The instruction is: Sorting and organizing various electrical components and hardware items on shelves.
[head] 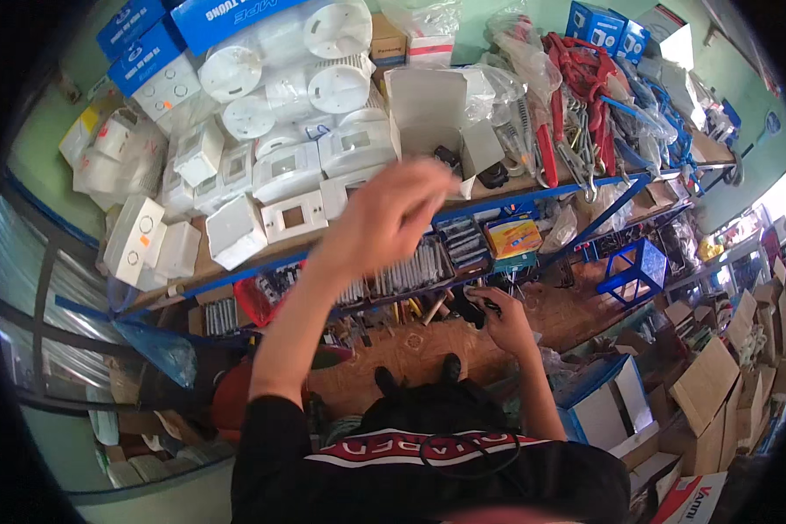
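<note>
My left hand (396,219) is stretched out over the front edge of the upper shelf, just short of an open white cardboard box (426,98). Motion blurs its fingers, so whether anything is between them cannot be told. A small black item (447,156) lies inside the box's mouth, and another black item (494,175) rests on the shelf beside it. Lower down, in front of the shelving, my right hand (503,321) grips a dark object (469,306) whose kind is unclear.
White plastic electrical enclosures (287,171) crowd the shelf's left side. Red-handled tools (580,69) and clear bags pile up at right. The lower shelf bears boxes of small goods (409,268). A blue stool (635,274) and open cartons (704,386) stand to the right.
</note>
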`<control>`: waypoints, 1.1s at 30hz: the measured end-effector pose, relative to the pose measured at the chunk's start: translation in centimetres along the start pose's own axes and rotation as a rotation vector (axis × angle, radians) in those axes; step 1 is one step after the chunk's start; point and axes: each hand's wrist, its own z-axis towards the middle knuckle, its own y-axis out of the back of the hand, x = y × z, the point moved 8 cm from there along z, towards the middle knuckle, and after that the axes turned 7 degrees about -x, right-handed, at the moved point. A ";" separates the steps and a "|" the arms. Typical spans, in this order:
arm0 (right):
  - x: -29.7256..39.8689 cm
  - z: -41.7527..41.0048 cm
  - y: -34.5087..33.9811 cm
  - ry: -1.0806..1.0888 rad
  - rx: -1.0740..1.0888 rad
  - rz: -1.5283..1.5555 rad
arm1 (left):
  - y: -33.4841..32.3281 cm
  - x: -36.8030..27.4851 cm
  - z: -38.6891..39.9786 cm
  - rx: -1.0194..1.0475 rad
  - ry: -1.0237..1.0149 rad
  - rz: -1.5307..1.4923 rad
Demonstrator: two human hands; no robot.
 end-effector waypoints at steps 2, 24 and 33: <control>0.3 0.6 -0.2 0.025 0.017 0.020 | -3.5 4.9 4.1 0.279 0.111 0.091; -0.7 -0.1 -1.7 0.045 0.063 0.062 | -11.6 15.6 4.0 0.863 0.371 0.588; -1.1 -0.3 -1.3 0.023 0.058 0.106 | -11.2 15.4 3.9 0.843 0.314 0.535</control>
